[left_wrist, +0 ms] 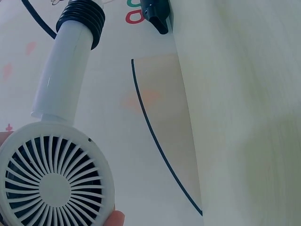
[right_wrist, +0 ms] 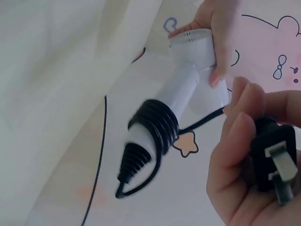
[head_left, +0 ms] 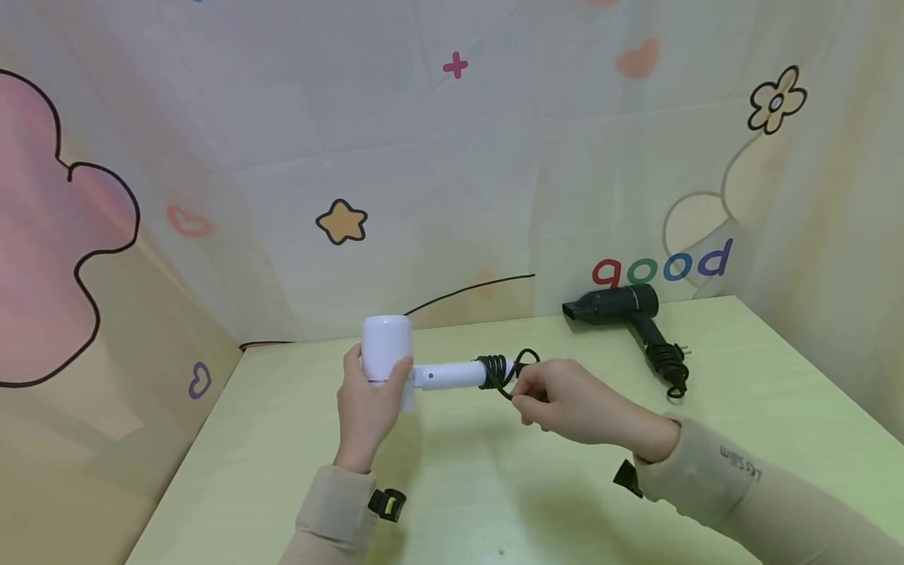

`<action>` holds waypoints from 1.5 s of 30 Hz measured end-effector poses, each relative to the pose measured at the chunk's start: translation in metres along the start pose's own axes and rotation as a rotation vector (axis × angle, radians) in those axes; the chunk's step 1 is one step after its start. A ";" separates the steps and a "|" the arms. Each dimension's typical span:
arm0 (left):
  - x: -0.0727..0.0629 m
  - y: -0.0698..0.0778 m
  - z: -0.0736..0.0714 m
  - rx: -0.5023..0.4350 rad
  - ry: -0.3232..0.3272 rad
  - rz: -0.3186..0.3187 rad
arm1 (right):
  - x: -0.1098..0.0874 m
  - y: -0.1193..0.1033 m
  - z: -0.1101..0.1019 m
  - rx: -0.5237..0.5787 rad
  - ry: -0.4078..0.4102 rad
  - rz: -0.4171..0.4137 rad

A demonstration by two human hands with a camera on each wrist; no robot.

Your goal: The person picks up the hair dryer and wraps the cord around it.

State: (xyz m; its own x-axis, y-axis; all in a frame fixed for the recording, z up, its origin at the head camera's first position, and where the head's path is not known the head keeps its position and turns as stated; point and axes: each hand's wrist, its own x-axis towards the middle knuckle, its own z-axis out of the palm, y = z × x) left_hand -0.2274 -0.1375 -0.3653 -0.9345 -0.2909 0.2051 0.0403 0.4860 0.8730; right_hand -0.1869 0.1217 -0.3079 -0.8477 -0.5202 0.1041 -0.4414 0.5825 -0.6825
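Note:
A white hair dryer (head_left: 387,345) is held above the table, its handle pointing right. My left hand (head_left: 370,412) grips its barrel, with the thumb on the near side. The left wrist view shows the slotted round grille (left_wrist: 54,188) at one end. Black cord (head_left: 493,372) is coiled round the handle's lower end. My right hand (head_left: 565,400) is beside that end, and in the right wrist view its fingers pinch the black two-pin plug (right_wrist: 275,157). A length of cord runs from the coil to these fingers.
A black hair dryer (head_left: 614,304) lies at the back right of the light green table (head_left: 452,486), its cord (head_left: 667,362) wound round the handle. Behind the table hangs a printed curtain (head_left: 452,180) with a star, hearts and letters.

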 end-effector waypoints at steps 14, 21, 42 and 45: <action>0.002 -0.001 -0.003 -0.073 0.038 -0.038 | 0.007 0.013 0.033 0.416 -0.016 0.156; 0.001 0.002 -0.006 -0.090 0.036 -0.056 | 0.009 0.017 0.043 0.522 -0.027 0.200; 0.000 0.006 -0.007 -0.253 -0.032 -0.143 | 0.010 0.032 0.061 0.691 -0.025 0.257; 0.000 0.007 -0.007 -0.291 -0.048 -0.167 | 0.012 0.036 0.063 0.686 -0.011 0.277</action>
State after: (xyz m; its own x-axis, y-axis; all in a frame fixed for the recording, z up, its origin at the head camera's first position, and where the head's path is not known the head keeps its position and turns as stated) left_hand -0.2251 -0.1399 -0.3558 -0.9520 -0.3042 0.0334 -0.0222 0.1774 0.9839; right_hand -0.1942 0.0972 -0.3766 -0.8966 -0.4193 -0.1426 0.0748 0.1738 -0.9819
